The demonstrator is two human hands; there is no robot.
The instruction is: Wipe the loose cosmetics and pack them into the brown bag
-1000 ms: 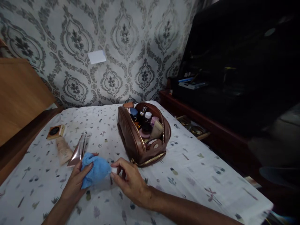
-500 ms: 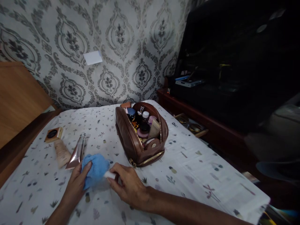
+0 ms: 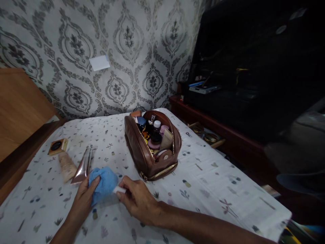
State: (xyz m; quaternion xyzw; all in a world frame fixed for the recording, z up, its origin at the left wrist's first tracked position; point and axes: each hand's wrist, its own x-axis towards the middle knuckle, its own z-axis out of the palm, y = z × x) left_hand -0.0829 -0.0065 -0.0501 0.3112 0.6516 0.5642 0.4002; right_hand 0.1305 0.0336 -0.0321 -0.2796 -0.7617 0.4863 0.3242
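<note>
In front of me my left hand [image 3: 82, 198] is closed on a fluffy blue cloth [image 3: 105, 181], thumb on top. My right hand [image 3: 142, 201] pinches a small white cap-like piece [image 3: 119, 189] against the cloth's right side; what it belongs to is hidden. Just behind the left hand lie a shiny rose-coloured tube [image 3: 83, 167] and a beige tube [image 3: 66, 166]. Beyond them is a small box with a dark round window [image 3: 58, 146]. A brown cosmetic bag [image 3: 137, 147] stands unzipped past my right hand, filled with several bottles, jars and tubes.
Patterned white cloth [image 3: 203, 193] covers the surface under everything. A wooden panel [image 3: 22, 105] borders the left. On the right stand a large dark screen [image 3: 243, 51] and a partly pulled-out drawer [image 3: 217, 144]. The papered wall [image 3: 127, 67] closes off the back.
The view has shifted very slightly. Both hands keep nearly the same place and hold on the blue cloth and the white piece; nothing on the surface has visibly moved.
</note>
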